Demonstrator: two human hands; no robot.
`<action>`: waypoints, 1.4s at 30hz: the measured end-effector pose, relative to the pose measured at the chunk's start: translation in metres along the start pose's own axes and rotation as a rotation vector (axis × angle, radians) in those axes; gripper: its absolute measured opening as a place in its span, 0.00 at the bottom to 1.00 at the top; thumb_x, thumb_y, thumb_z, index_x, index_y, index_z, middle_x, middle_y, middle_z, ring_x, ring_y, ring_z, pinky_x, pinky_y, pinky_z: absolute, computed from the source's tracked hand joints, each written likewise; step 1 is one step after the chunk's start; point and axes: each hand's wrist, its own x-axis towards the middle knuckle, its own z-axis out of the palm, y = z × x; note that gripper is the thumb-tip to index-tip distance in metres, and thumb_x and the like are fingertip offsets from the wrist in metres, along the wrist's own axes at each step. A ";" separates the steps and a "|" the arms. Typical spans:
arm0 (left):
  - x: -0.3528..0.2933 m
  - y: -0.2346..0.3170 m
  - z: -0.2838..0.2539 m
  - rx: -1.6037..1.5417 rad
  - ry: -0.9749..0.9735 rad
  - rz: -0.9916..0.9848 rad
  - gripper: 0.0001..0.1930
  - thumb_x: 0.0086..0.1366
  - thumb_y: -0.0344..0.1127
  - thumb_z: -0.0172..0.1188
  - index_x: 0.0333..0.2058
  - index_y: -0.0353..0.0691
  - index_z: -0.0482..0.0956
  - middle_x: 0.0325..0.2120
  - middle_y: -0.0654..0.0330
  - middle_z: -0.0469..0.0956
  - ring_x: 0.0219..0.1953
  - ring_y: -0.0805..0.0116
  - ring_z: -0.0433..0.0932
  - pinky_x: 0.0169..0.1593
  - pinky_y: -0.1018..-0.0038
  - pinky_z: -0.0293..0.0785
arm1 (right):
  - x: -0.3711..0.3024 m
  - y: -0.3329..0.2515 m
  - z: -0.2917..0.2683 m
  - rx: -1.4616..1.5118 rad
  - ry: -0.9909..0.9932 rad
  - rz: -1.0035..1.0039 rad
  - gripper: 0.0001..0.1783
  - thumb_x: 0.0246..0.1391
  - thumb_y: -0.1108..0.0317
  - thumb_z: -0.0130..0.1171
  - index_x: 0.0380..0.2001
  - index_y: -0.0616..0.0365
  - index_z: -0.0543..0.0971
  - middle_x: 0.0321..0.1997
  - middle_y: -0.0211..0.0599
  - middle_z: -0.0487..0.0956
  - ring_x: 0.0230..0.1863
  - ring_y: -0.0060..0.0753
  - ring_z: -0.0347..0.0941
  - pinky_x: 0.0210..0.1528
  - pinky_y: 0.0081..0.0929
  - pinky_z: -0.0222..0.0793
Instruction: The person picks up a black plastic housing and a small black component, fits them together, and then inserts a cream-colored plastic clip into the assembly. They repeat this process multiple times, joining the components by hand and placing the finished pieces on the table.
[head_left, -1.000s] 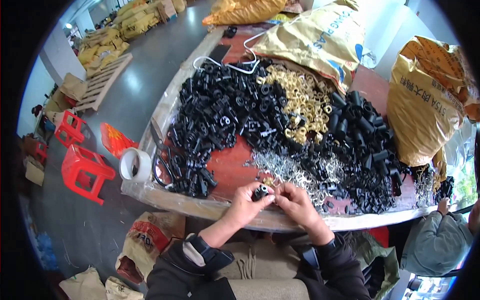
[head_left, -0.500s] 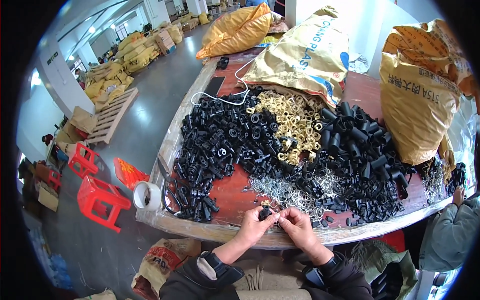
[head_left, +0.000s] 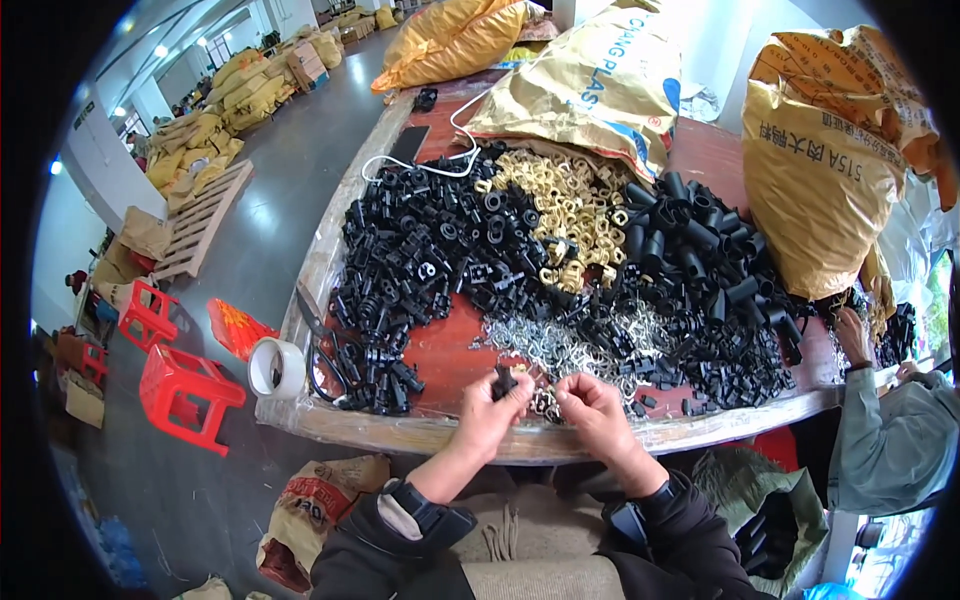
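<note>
Near the front edge of the red table, my left hand (head_left: 485,415) is closed around a small black plastic fitting (head_left: 504,381). My right hand (head_left: 592,408) sits just to its right, thumb and forefinger pinched together. Whatever those fingertips hold, if anything, is too small to make out. Small silvery metal clips (head_left: 530,345) lie in a loose heap just beyond both hands. Farther back are a large heap of black fittings (head_left: 400,235), a pile of brass-coloured nuts (head_left: 585,215) and black tubes (head_left: 690,235). Small black pieces (head_left: 735,370) spread to the right.
Scissors (head_left: 312,322) and a tape roll (head_left: 276,368) lie at the table's left edge. A phone (head_left: 410,145) and white cable (head_left: 420,168) rest farther back. Yellow sacks (head_left: 575,85) stand behind the parts. Red stools (head_left: 190,395) are left. A co-worker's hand (head_left: 853,335) is at the right.
My hands have drawn slightly apart, the black fitting staying in the left. The whole view has shifted. At the right, the co-worker's hand now reaches over the table by the sack.
</note>
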 end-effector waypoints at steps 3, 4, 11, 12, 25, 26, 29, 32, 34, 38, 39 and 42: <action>0.000 0.009 -0.002 -0.184 0.014 -0.235 0.09 0.57 0.35 0.52 0.35 0.39 0.70 0.23 0.66 0.72 0.22 0.81 0.68 0.25 0.84 0.64 | 0.002 -0.004 0.001 -0.446 0.027 -0.359 0.03 0.45 0.74 0.53 0.23 0.62 0.71 0.18 0.27 0.67 0.18 0.18 0.61 0.19 0.16 0.56; -0.001 0.011 -0.001 -0.283 -0.044 -0.247 0.11 0.57 0.36 0.51 0.37 0.39 0.69 0.25 0.66 0.72 0.23 0.80 0.68 0.25 0.83 0.64 | 0.002 -0.007 0.001 -0.447 0.039 -0.342 0.03 0.45 0.74 0.53 0.23 0.62 0.71 0.18 0.27 0.67 0.18 0.18 0.61 0.19 0.16 0.56; -0.012 0.008 -0.001 -0.556 -0.239 -0.266 0.15 0.60 0.36 0.46 0.45 0.37 0.65 0.33 0.63 0.71 0.29 0.79 0.69 0.28 0.83 0.66 | -0.009 -0.030 0.010 -0.708 -0.050 -0.548 0.03 0.40 0.78 0.55 0.21 0.62 0.71 0.20 0.30 0.68 0.20 0.19 0.63 0.21 0.16 0.59; -0.013 0.010 -0.002 -0.528 -0.242 -0.260 0.16 0.60 0.36 0.46 0.46 0.36 0.64 0.33 0.63 0.71 0.30 0.78 0.70 0.28 0.82 0.66 | -0.008 -0.029 0.009 -0.709 -0.044 -0.534 0.03 0.40 0.78 0.55 0.21 0.62 0.71 0.20 0.30 0.68 0.20 0.19 0.63 0.21 0.16 0.59; -0.022 0.004 0.011 -0.266 -0.253 -0.272 0.17 0.61 0.35 0.46 0.47 0.32 0.63 0.35 0.62 0.71 0.33 0.79 0.70 0.35 0.80 0.70 | -0.013 -0.031 -0.002 -1.060 -0.137 -0.683 0.06 0.34 0.75 0.58 0.21 0.59 0.72 0.20 0.35 0.67 0.20 0.36 0.67 0.20 0.27 0.63; -0.022 0.003 0.012 -0.221 -0.253 -0.271 0.17 0.61 0.34 0.46 0.47 0.32 0.64 0.35 0.62 0.71 0.33 0.79 0.70 0.35 0.80 0.70 | -0.013 -0.032 -0.003 -1.087 -0.171 -0.644 0.06 0.34 0.74 0.58 0.21 0.59 0.72 0.20 0.34 0.67 0.20 0.37 0.67 0.20 0.27 0.63; -0.025 0.003 0.016 -0.187 -0.282 -0.282 0.16 0.61 0.35 0.46 0.45 0.32 0.65 0.34 0.62 0.71 0.33 0.78 0.70 0.36 0.80 0.70 | -0.015 -0.035 -0.005 -1.113 -0.216 -0.585 0.06 0.34 0.73 0.58 0.19 0.59 0.71 0.20 0.34 0.67 0.20 0.38 0.67 0.20 0.28 0.63; -0.025 0.001 0.016 -0.167 -0.303 -0.301 0.15 0.61 0.35 0.46 0.44 0.32 0.65 0.33 0.62 0.71 0.33 0.77 0.71 0.36 0.80 0.69 | -0.014 -0.034 -0.005 -1.109 -0.245 -0.551 0.06 0.34 0.73 0.58 0.18 0.59 0.71 0.20 0.34 0.68 0.21 0.39 0.68 0.20 0.28 0.63; -0.024 0.000 0.014 -0.160 -0.321 -0.324 0.14 0.60 0.34 0.46 0.43 0.33 0.66 0.33 0.62 0.72 0.33 0.76 0.72 0.36 0.80 0.70 | -0.012 -0.030 -0.006 -1.064 -0.248 -0.536 0.05 0.34 0.73 0.58 0.18 0.59 0.71 0.19 0.35 0.67 0.21 0.38 0.68 0.20 0.28 0.63; -0.018 -0.001 0.010 -0.284 -0.318 -0.397 0.13 0.60 0.33 0.47 0.42 0.34 0.67 0.33 0.61 0.72 0.32 0.74 0.73 0.36 0.79 0.70 | -0.005 -0.023 -0.010 -0.911 -0.254 -0.536 0.05 0.35 0.73 0.58 0.19 0.58 0.72 0.18 0.35 0.67 0.20 0.38 0.68 0.20 0.27 0.63; -0.017 -0.001 0.009 -0.286 -0.318 -0.396 0.13 0.60 0.33 0.47 0.42 0.34 0.67 0.33 0.61 0.72 0.32 0.74 0.73 0.36 0.79 0.70 | -0.003 -0.023 -0.012 -0.848 -0.255 -0.540 0.05 0.35 0.73 0.58 0.19 0.58 0.73 0.18 0.35 0.67 0.20 0.37 0.68 0.20 0.27 0.63; -0.014 -0.003 0.007 -0.448 -0.253 -0.385 0.11 0.59 0.33 0.48 0.40 0.35 0.66 0.33 0.57 0.73 0.32 0.71 0.73 0.36 0.77 0.71 | -0.005 -0.030 -0.021 -0.891 -0.118 -0.556 0.07 0.35 0.72 0.58 0.23 0.58 0.73 0.20 0.36 0.68 0.22 0.37 0.68 0.22 0.27 0.63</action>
